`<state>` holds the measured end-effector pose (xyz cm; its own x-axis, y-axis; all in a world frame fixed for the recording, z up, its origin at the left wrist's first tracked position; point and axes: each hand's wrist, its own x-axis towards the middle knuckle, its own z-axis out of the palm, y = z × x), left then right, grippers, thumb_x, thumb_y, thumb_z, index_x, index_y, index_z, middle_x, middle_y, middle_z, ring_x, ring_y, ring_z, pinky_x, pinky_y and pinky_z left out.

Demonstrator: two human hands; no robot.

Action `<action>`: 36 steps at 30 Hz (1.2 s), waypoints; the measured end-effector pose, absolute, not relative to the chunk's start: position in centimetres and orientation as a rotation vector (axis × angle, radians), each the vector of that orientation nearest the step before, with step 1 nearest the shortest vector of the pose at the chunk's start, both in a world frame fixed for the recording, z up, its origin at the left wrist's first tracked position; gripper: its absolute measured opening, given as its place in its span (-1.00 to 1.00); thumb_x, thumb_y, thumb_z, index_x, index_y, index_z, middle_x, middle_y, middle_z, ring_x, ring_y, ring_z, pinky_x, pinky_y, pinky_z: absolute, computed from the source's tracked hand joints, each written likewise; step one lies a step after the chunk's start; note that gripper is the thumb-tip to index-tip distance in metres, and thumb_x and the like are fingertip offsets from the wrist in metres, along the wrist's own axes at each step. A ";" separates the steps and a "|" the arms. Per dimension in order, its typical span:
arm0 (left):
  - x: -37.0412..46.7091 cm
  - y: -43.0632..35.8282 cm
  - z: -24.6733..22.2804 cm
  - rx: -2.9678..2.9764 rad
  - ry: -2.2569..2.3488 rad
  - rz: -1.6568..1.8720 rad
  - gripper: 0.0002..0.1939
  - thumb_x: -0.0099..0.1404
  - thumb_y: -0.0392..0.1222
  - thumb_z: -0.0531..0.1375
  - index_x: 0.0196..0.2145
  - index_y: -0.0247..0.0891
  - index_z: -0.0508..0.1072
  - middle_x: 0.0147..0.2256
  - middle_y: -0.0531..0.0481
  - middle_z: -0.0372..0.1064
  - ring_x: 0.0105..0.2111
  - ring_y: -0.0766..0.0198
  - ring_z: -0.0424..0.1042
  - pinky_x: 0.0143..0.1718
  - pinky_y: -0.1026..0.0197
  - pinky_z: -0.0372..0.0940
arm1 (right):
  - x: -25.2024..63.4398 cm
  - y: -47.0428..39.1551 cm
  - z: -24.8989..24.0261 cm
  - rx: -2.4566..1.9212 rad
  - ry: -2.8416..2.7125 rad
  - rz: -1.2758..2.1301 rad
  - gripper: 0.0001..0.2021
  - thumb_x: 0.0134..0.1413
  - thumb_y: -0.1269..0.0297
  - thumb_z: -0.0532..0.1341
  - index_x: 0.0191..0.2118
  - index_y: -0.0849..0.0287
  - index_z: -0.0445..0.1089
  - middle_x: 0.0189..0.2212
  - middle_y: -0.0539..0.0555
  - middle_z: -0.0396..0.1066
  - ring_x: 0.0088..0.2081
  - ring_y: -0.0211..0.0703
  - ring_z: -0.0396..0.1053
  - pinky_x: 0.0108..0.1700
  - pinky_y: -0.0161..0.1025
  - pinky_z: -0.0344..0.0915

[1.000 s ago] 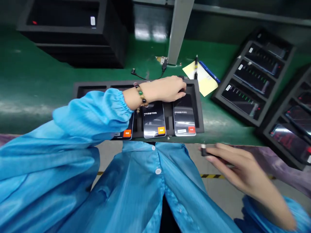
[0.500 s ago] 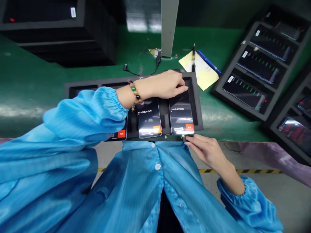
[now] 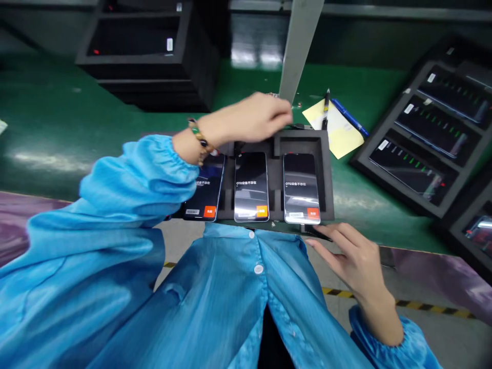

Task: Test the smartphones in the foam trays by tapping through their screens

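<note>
Three lit phones are seated in a black tray (image 3: 326, 174), and the right phone (image 3: 302, 189) is met at its near edge by a plug (image 3: 303, 228). Just right of that plug, the right hand (image 3: 357, 259) is held open, thumb and fingers parted. Over the tray's far edge, beyond the middle phone (image 3: 251, 187), the left hand (image 3: 255, 118) is curled; whether anything is gripped cannot be told.

Grn bench (image 3: 49, 128), gry flr (image 3: 453, 341) (striped tape (image 3: 434, 307)).
</note>
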<state>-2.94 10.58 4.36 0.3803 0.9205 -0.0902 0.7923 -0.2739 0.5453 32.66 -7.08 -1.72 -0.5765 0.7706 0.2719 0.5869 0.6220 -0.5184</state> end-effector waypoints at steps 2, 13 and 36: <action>-6.1 10.3 4.9 2.193 1.560 0.180 -0.66 0.51 0.10 0.22 -0.11 -0.19 0.65 -0.22 0.01 0.61 -0.14 0.18 0.55 0.03 0.13 0.33 | 33.3 -7.0 -1.3 -1.138 -2.283 0.418 -0.76 0.35 0.27 0.43 0.08 0.05 0.56 -0.16 0.11 0.62 -0.22 0.01 0.60 -0.19 -0.02 0.53; -4.6 3.4 7.8 2.505 1.665 0.418 -0.75 0.57 -0.01 0.17 -0.04 -0.16 0.57 -0.10 -0.13 0.58 -0.16 0.07 0.56 -0.23 0.09 0.34 | 28.4 -2.4 3.3 -0.965 -2.099 0.120 -0.60 0.30 0.45 0.41 0.20 0.04 0.58 -0.01 0.15 0.65 0.05 0.11 0.61 0.15 0.08 0.52; -8.7 4.1 -0.2 2.525 1.496 0.160 -0.52 0.61 0.12 0.08 -0.03 -0.28 0.66 -0.06 -0.23 0.61 0.06 -0.11 0.53 0.17 -0.11 0.31 | 22.7 -10.0 0.7 -1.052 -2.500 1.376 -0.81 0.57 0.16 0.22 0.03 0.00 0.60 -0.08 -0.06 0.72 -0.10 -0.14 0.71 -0.03 -0.22 0.62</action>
